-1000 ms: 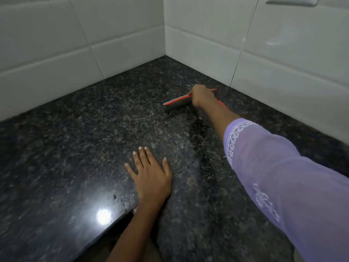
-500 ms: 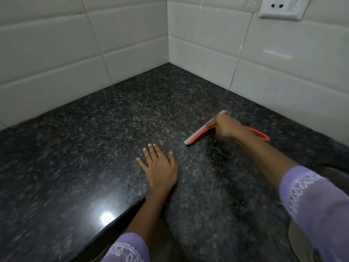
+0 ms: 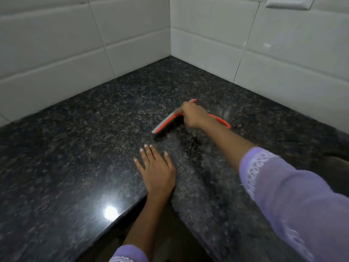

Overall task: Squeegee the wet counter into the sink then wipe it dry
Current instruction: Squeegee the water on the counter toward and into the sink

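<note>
Right hand (image 3: 194, 115) is clamped on the orange squeegee (image 3: 166, 123), fingers wrapped over its head where blade meets handle; the handle's loop end sticks out behind the wrist twd the right wall; blade edge sits down on the dark speckled granite counter (image 3: 75, 148), running diagonally from upper right to lower left, w/ a grey strip along the orange back; motion blur around it, so exact contact line is hard to read; a darker wet-looking streak (image 3: 190, 146) lies on the stone just below the blade, btwn the two hands; left hand (image 3: 156, 171) lies flat on the counter, palm down, fingers spread and holding nothing, near the counter's front edge and just below-left of the squeegee's lower tip, not touching it; both arms in lilac sleeves (image 3: 283, 186) w/ white lace trim; white tiled walls (image 3: 56, 44) meet in a corner behind; part of a wall socket (image 3: 289, 2) shows top right; bright light glare on the counter lower left; sink can't be made out w/ certainty
</note>
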